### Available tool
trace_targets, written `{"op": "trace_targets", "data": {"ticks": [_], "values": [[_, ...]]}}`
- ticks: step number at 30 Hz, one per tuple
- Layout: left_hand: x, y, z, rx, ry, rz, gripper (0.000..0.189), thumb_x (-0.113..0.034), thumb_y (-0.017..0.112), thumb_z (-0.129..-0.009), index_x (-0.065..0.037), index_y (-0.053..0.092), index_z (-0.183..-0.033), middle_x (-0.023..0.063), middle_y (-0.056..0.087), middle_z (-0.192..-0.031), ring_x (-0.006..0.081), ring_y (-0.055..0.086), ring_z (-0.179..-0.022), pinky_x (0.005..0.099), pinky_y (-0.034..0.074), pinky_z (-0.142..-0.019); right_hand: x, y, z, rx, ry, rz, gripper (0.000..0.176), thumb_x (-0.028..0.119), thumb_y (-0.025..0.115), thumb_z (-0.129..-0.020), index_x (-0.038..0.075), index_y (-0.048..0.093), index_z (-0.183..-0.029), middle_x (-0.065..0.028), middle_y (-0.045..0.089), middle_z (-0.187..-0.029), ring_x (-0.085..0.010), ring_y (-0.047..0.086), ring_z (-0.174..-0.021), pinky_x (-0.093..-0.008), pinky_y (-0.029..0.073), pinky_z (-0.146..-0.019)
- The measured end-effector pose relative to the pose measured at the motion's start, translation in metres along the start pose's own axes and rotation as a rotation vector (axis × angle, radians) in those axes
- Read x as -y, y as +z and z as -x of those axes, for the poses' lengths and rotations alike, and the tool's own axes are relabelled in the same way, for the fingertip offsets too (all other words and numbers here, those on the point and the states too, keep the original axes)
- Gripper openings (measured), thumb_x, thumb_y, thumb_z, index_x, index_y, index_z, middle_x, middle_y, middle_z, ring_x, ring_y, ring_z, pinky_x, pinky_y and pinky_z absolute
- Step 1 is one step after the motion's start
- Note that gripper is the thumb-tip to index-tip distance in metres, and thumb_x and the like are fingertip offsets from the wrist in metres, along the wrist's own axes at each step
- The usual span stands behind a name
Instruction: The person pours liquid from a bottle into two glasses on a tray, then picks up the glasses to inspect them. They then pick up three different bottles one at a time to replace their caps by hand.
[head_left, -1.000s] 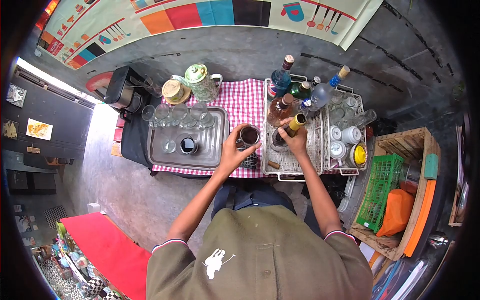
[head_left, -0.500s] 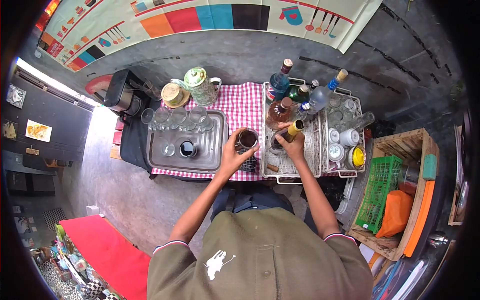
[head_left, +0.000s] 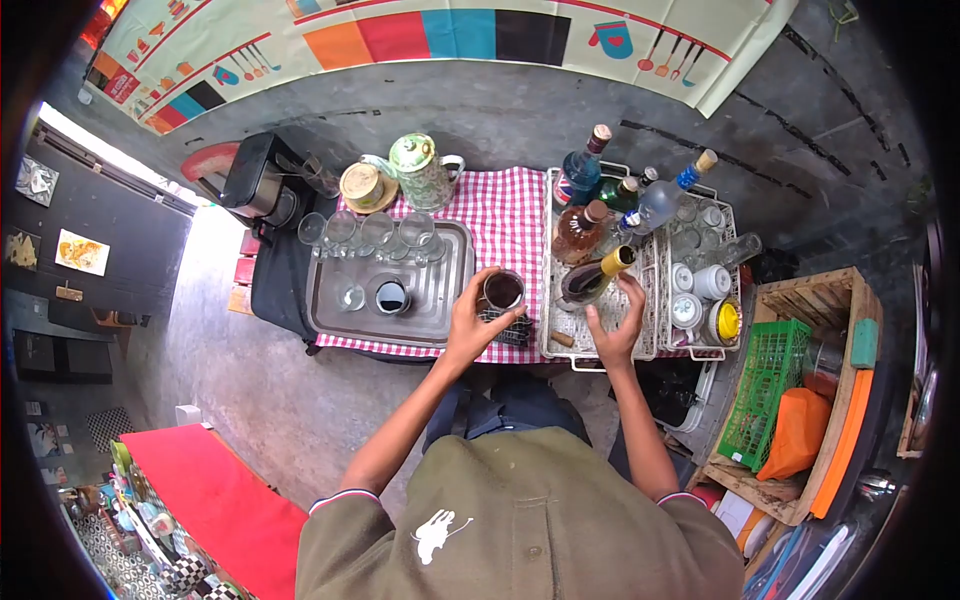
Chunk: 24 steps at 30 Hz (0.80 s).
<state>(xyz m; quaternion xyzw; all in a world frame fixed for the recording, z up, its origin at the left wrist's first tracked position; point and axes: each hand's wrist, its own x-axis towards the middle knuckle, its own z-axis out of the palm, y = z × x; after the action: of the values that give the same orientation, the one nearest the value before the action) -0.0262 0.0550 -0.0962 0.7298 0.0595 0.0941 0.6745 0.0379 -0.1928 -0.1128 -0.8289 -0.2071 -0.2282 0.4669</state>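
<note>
My left hand (head_left: 474, 318) is closed around a glass of dark liquid (head_left: 503, 290), held upright at the table's front. My right hand (head_left: 618, 322) is open, thumb and fingers apart, just in front of a dark wine bottle (head_left: 588, 282) with yellow foil at its neck. The bottle stands in the white wire rack (head_left: 556, 345), and my hand no longer wraps around it. A cork (head_left: 563, 338) lies in the rack's front corner. Another glass of dark liquid (head_left: 392, 296) stands on the grey tray (head_left: 440, 325), to the left of my left hand.
Several empty glasses (head_left: 375, 232) line the tray's back. Behind it stand a patterned pitcher (head_left: 418, 175) and a coffee maker (head_left: 262, 180). Other bottles (head_left: 578, 232) fill the rack's rear, with cups (head_left: 688, 310) in a second rack. A wooden crate (head_left: 850, 300) is at the right.
My right hand has let go of the wine bottle's neck and drawn back toward me, its fingers opening. My left hand still holds the glass. The view has shifted slightly.
</note>
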Motion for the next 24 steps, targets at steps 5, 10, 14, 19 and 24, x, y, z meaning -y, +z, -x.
{"op": "trace_targets", "data": {"ticks": [5,10,14,19,24], "values": [[-0.004,-0.021,0.012,0.000,0.014,-0.010,0.073,-0.008,0.085,-0.078,0.003,0.046,-0.139,0.0133,0.060,-0.130,0.0188,0.061,-0.119,0.0342,0.054,-0.099,0.040,0.018,0.019,0.113,-0.099,-0.065,0.050,0.009,0.073,-0.079,0.000,0.051,-0.123,-0.0196,0.056,-0.125,-0.0368,0.053,-0.121,-0.0470,0.041,-0.106],[-0.012,-0.057,0.029,0.004,-0.003,0.024,0.072,-0.009,0.085,-0.078,0.002,0.047,-0.138,0.0127,0.061,-0.128,0.0185,0.061,-0.118,0.0333,0.052,-0.101,0.087,0.067,0.030,0.428,0.051,-0.171,0.074,0.015,0.080,-0.077,0.000,0.042,-0.138,-0.0196,0.055,-0.132,-0.0372,0.052,-0.126,-0.0456,0.041,-0.108],[-0.012,-0.093,0.049,0.008,0.006,0.042,0.069,-0.011,0.083,-0.080,0.001,0.048,-0.139,0.0123,0.060,-0.130,0.0203,0.059,-0.122,0.0373,0.051,-0.104,0.118,0.110,0.036,0.495,0.033,-0.269,0.082,0.018,0.085,-0.072,0.002,0.042,-0.140,-0.0183,0.054,-0.134,-0.0361,0.054,-0.127,-0.0464,0.041,-0.108],[-0.005,-0.139,0.068,0.028,0.024,0.088,0.070,-0.011,0.083,-0.079,0.001,0.047,-0.139,0.0131,0.059,-0.131,0.0209,0.059,-0.122,0.0367,0.050,-0.105,0.156,0.154,0.048,0.481,-0.018,-0.243,0.081,0.014,0.085,-0.069,0.003,0.044,-0.138,-0.0183,0.055,-0.133,-0.0376,0.054,-0.125,-0.0461,0.043,-0.106],[0.004,-0.192,0.085,0.037,0.011,0.071,0.071,-0.007,0.083,-0.079,0.002,0.046,-0.139,0.0133,0.058,-0.132,0.0190,0.058,-0.123,0.0339,0.048,-0.105,0.193,0.202,0.069,0.448,0.009,-0.282,0.077,0.015,0.085,-0.070,0.002,0.048,-0.135,-0.0192,0.057,-0.131,-0.0392,0.054,-0.123,-0.0474,0.044,-0.104]]}}
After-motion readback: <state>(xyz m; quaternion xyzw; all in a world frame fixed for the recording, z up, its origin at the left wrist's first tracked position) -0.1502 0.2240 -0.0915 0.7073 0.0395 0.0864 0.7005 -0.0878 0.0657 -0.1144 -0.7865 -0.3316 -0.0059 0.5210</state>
